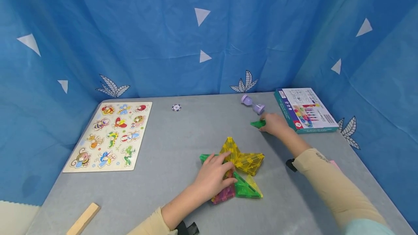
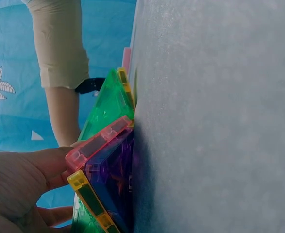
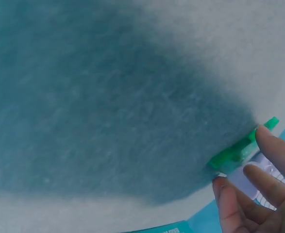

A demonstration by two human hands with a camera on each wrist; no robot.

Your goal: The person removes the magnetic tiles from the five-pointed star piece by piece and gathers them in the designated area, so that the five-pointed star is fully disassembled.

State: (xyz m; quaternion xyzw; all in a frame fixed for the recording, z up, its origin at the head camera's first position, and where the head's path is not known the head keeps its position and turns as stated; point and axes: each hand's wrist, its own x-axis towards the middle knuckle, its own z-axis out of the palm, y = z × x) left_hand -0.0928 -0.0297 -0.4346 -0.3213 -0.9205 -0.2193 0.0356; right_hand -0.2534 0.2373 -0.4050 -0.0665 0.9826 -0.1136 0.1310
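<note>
A structure of translucent magnetic tiles (image 1: pixel 249 162) in yellow, green, pink and purple sits mid-table, with pointed parts spreading outward. My left hand (image 1: pixel 213 177) grips its near left side, fingers bent over the top. In the left wrist view, the thumb and fingers (image 2: pixel 52 165) hold by a pink-edged tile (image 2: pixel 98 143), with a green triangle (image 2: pixel 106 104) behind it. Farther back on the right, my right hand (image 1: pixel 275 124) pinches a green magnetic tile (image 1: pixel 258 123) close to the tabletop. The right wrist view shows this green tile (image 3: pixel 242 148) at the fingertips, seen nearly edge-on.
A purple sand timer (image 1: pixel 253 104) lies beyond my right hand, beside a flat toy box (image 1: pixel 307 110). An insect picture puzzle board (image 1: pixel 109 137) lies at left. A round chip (image 1: pixel 176 107) is near the back edge; a wooden block (image 1: pixel 83 218) is front left.
</note>
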